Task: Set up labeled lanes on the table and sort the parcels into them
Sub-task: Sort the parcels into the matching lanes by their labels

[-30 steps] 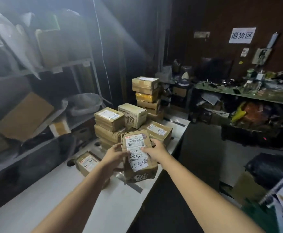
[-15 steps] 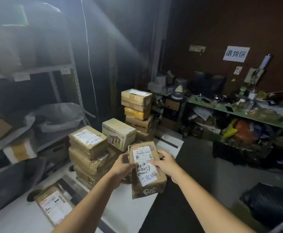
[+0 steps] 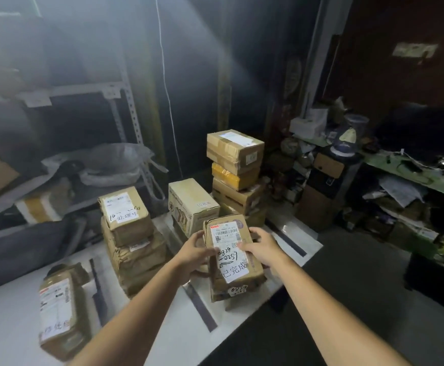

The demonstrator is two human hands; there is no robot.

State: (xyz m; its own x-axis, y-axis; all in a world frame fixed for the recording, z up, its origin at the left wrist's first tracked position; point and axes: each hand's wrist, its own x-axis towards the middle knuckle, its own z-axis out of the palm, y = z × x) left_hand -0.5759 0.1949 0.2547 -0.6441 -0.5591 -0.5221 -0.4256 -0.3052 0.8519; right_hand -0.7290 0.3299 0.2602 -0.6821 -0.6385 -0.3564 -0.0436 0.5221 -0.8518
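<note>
Over the table (image 3: pixel 17 307), both hands grip a parcel (image 3: pixel 232 256) labelled "已完成".

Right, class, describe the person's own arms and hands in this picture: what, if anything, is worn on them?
Both arms are bare: no sleeve shows on the left forearm or the right forearm down to the picture's lower edge. The left hand and right hand wear no gloves, and no watch, bracelet or ring is visible. Dim light could hide small details.
</note>
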